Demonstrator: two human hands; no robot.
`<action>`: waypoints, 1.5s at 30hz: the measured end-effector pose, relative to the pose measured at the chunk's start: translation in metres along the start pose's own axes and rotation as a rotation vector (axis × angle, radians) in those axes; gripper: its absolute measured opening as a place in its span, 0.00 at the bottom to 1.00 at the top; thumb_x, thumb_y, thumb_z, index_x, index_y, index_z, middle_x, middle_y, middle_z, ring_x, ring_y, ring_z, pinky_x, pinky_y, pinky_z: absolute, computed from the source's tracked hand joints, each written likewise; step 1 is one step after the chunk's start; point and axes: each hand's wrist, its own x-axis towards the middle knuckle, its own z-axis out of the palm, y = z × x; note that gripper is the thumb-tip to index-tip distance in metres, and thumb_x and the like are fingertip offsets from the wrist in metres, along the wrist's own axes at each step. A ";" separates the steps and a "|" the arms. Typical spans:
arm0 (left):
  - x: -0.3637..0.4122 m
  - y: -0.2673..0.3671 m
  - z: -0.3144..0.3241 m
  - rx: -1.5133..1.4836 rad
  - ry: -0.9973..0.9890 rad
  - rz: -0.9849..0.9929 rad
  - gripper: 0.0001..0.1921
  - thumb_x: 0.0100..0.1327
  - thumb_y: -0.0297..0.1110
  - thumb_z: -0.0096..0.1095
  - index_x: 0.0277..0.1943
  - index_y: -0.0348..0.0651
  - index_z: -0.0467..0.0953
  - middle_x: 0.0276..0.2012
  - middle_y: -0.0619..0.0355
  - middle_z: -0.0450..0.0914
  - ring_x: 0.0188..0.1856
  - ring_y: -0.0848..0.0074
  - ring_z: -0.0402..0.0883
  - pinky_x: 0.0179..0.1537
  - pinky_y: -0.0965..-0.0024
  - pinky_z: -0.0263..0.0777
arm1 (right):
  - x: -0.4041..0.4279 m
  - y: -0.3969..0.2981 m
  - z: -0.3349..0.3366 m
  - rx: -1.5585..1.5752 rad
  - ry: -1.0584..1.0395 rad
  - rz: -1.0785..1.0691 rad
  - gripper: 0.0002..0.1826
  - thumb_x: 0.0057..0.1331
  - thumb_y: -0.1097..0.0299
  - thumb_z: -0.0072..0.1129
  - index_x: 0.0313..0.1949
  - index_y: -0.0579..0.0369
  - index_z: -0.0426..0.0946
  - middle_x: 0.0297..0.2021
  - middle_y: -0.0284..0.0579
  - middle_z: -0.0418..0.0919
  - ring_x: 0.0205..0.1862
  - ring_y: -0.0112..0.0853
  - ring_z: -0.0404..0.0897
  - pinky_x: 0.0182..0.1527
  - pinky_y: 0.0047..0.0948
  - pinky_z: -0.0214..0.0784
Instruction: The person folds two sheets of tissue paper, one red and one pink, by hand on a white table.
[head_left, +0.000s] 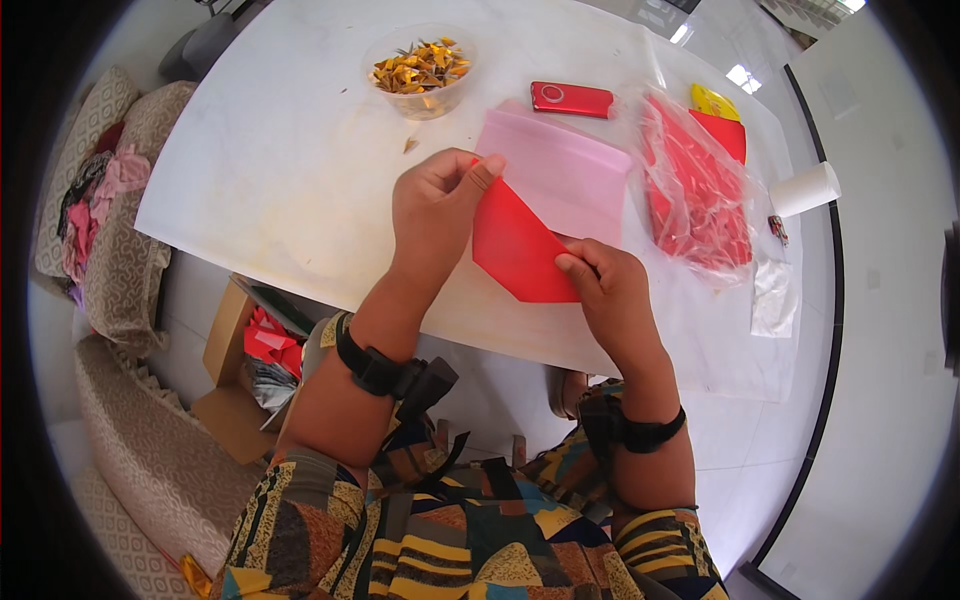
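A folded red paper sheet (517, 247) is held up in front of me, above the near part of the table. My left hand (442, 206) pinches its upper corner between thumb and fingers. At the lower right edge, my right hand (607, 285) grips the same sheet, the thumb on top. The sheet's upper right edge runs diagonally between the two hands, and its lower left corner looks cut off at a slant. Behind it on the table lies a pink sheet (555, 165), partly covered by the red one.
A clear plastic bowl (424, 105) of folded gold pieces stands at the back; one loose piece (410, 144) lies nearby. Rightward are a red phone-like case (574, 100), a plastic bag of red paper (697, 195), a yellow packet (714, 102), a white roll (806, 190) and a crumpled tissue (775, 298).
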 end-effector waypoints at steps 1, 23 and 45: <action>0.001 0.005 -0.002 -0.021 0.018 0.009 0.10 0.70 0.35 0.67 0.35 0.37 0.81 0.29 0.67 0.80 0.30 0.89 0.72 0.34 0.82 0.67 | 0.000 0.001 -0.001 0.015 -0.016 0.029 0.11 0.68 0.67 0.58 0.39 0.64 0.80 0.31 0.55 0.80 0.35 0.47 0.79 0.40 0.39 0.70; 0.007 0.007 -0.024 -0.099 0.128 0.023 0.13 0.71 0.37 0.66 0.32 0.40 0.78 0.27 0.66 0.78 0.28 0.89 0.71 0.32 0.81 0.68 | -0.005 0.004 0.001 0.096 -0.161 0.013 0.13 0.73 0.67 0.55 0.31 0.61 0.76 0.20 0.36 0.75 0.25 0.24 0.72 0.32 0.25 0.65; 0.005 0.003 -0.038 -0.216 0.183 -0.021 0.16 0.74 0.40 0.61 0.31 0.39 0.78 0.22 0.67 0.74 0.22 0.88 0.68 0.26 0.80 0.63 | -0.006 -0.004 0.004 0.094 -0.282 0.066 0.14 0.72 0.66 0.53 0.32 0.63 0.78 0.21 0.43 0.76 0.23 0.30 0.75 0.32 0.30 0.68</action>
